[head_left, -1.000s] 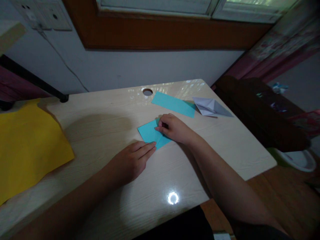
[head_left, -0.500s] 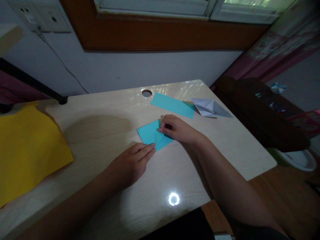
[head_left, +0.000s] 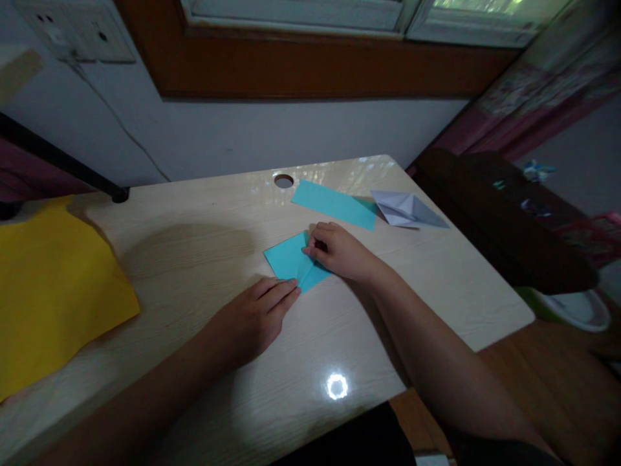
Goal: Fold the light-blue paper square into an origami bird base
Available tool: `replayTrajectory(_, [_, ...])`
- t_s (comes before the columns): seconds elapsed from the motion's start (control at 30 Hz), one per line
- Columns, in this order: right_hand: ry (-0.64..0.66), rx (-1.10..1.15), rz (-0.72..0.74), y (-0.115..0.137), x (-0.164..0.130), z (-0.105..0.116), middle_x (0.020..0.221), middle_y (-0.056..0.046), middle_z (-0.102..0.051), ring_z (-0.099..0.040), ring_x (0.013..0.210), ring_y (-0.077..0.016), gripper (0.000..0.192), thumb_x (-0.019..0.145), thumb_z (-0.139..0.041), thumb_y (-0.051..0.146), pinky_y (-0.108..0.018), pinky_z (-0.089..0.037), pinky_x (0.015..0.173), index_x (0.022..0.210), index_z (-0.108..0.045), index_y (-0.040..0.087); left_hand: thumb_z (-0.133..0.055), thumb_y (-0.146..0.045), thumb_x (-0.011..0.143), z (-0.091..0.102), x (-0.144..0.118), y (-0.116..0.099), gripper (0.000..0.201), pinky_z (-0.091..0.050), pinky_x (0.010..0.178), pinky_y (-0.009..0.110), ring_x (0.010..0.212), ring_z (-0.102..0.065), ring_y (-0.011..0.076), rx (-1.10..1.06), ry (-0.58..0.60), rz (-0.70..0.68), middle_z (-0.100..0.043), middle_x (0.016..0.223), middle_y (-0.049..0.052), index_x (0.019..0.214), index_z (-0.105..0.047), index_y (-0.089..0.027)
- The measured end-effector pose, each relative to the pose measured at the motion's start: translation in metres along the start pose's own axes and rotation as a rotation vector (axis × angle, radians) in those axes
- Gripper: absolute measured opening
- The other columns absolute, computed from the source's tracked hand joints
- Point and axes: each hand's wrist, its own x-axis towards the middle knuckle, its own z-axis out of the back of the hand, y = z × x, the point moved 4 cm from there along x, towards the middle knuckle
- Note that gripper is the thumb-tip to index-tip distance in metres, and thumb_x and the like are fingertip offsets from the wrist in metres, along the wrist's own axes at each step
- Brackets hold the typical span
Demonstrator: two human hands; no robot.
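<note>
A small turquoise paper (head_left: 289,260) lies partly folded on the pale wooden desk (head_left: 204,259). My left hand (head_left: 252,315) rests flat on the desk, its fingertips pressing the paper's near corner. My right hand (head_left: 339,251) lies over the paper's right side, with thumb and fingers pinching a folded flap near the middle crease. The part of the paper under that hand is hidden.
A longer turquoise strip (head_left: 334,204) lies behind, beside a folded white paper shape (head_left: 407,210) at the back right. A large yellow sheet (head_left: 53,285) covers the desk's left end. A cable hole (head_left: 284,180) sits near the wall. A dark chair (head_left: 504,213) stands to the right.
My right hand lifted a flap of the turquoise paper half a second ago and has now pressed it back down. My left hand has stayed on the near corner.
</note>
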Motion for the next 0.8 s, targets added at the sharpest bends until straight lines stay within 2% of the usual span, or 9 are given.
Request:
replayTrajectory(0.47, [-0.017, -0.036, -0.007, 0.002, -0.0002, -0.0005, 0.081, -0.005, -0.061, -0.055, 0.081, -0.0213, 0.015, 0.091, -0.064, 0.023, -0.034, -0.041, 0.079, 0.078, -0.057, 0.02, -0.053, -0.007, 0.093, -0.0018, -0.0009, 0.0005, 0.047, -0.054, 0.105, 0.045, 0.12, -0.056, 0.0278, 0.01, 0.016, 0.003, -0.061, 0.139, 0.016, 0.14, -0.054, -0.007])
replayTrajectory(0.8, [0.058, 0.03, 0.035, -0.0038, -0.0022, 0.0021, 0.086, -0.005, -0.059, -0.054, 0.085, -0.0207, 0.013, 0.094, -0.062, 0.025, -0.034, -0.041, 0.082, 0.082, -0.06, 0.019, -0.053, -0.007, 0.094, -0.001, -0.0023, 0.0007, 0.045, -0.054, 0.106, 0.046, 0.12, -0.058, 0.0275, 0.025, -0.028, -0.008, -0.063, 0.137, 0.015, 0.139, -0.056, -0.007])
